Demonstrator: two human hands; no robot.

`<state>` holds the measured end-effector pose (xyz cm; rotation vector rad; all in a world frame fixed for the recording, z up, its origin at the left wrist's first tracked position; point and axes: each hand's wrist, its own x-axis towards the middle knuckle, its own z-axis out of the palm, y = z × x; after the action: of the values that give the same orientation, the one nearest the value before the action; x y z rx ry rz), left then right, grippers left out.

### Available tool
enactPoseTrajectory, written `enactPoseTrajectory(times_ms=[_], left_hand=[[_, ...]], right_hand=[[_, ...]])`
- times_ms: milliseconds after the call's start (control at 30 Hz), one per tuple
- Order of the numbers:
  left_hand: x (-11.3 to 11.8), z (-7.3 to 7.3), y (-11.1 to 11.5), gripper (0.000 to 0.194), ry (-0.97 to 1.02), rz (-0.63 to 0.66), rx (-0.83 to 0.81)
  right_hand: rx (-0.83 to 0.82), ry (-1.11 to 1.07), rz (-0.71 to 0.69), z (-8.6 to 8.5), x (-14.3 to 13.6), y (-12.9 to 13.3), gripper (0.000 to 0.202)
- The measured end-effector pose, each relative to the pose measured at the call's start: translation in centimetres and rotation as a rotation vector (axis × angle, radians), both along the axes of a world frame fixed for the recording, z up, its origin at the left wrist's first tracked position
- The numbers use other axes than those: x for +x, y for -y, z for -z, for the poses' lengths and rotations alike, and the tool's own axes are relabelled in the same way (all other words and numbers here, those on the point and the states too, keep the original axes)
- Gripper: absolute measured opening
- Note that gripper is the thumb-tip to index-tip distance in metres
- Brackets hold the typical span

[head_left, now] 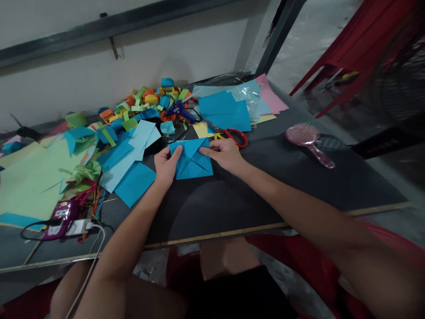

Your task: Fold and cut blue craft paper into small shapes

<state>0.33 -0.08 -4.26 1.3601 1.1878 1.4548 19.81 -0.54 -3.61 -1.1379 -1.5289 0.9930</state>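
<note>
A blue sheet of paper (193, 166) with crossing creases and folded flaps is held up just above the dark table. My left hand (167, 165) pinches its left edge, thumb on the near face. On the other side my right hand (225, 154) grips the upper right edge between thumb and fingers. Just behind my right hand lie scissors with red handles (239, 138). Loose blue sheets (135, 182) and pale blue strips (122, 166) rest to the left of my left hand.
Folded paper pieces in several colours (151, 99) are heaped at the back, beside a blue glue gun (182, 110). Blue sheets (224, 110) lie behind the scissors. A pink hairbrush (307, 135) sits right; a purple power strip (61, 219) with cables is at left. The table's front edge (219, 235) is near.
</note>
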Motion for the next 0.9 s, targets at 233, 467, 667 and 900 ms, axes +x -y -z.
enactPoseTrajectory(times_ms=[233, 467, 667, 900], left_hand=[[-0.2, 0.0, 0.1, 0.031, -0.07, 0.002, 0.006], [0.2, -0.1, 0.3, 0.035, -0.041, 0.051, -0.045], [0.7, -0.3, 0.5, 0.03, 0.087, 0.099, -0.158], [0.9, -0.9, 0.9, 0.029, 0.12, 0.119, -0.189]], right_hand=[[0.009, 0.002, 0.001, -0.5, -0.2, 0.3, 0.048], [0.043, 0.025, 0.095, -0.9, -0.4, 0.8, 0.04], [0.032, -0.05, 0.017, -1.0, -0.3, 1.1, 0.033], [0.043, -0.079, 0.001, -1.0, -0.3, 1.3, 0.032]])
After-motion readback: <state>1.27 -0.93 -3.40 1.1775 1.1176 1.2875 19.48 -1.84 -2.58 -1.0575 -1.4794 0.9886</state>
